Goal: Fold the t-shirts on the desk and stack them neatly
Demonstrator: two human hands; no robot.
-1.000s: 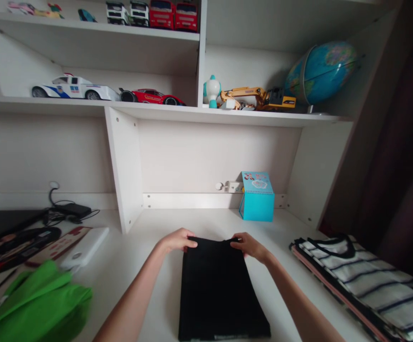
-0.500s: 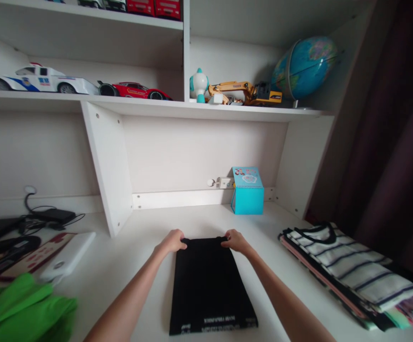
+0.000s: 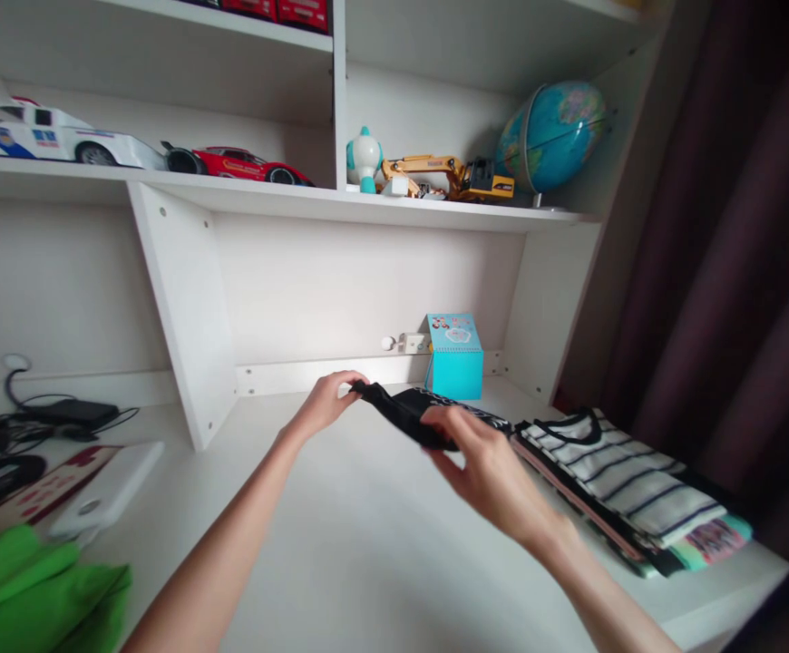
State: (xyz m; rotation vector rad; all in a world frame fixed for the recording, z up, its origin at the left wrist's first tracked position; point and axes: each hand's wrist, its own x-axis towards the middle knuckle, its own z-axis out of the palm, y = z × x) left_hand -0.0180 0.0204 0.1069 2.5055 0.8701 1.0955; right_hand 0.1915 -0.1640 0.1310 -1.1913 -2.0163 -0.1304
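A folded black garment [image 3: 408, 410] hangs in the air above the white desk [image 3: 360, 535], held between both hands. My left hand [image 3: 326, 401] pinches its far left corner. My right hand [image 3: 486, 467] grips its near right edge, fingers curled round the cloth. The garment's right end reaches toward a stack of folded clothes [image 3: 629, 485] with a white shirt with dark stripes on top, at the desk's right side.
A turquoise box [image 3: 454, 358] stands at the back by a wall socket. A green cloth [image 3: 34, 599], a white power bank [image 3: 105, 490] and cables lie at left. Toy cars, an excavator [image 3: 445, 177] and a globe [image 3: 550, 136] sit on the shelf. A dark curtain hangs at right.
The black garment lay flat on the desk with both hands at its far edge; both hands have now lifted it off the desk and carried it right, toward the striped stack.
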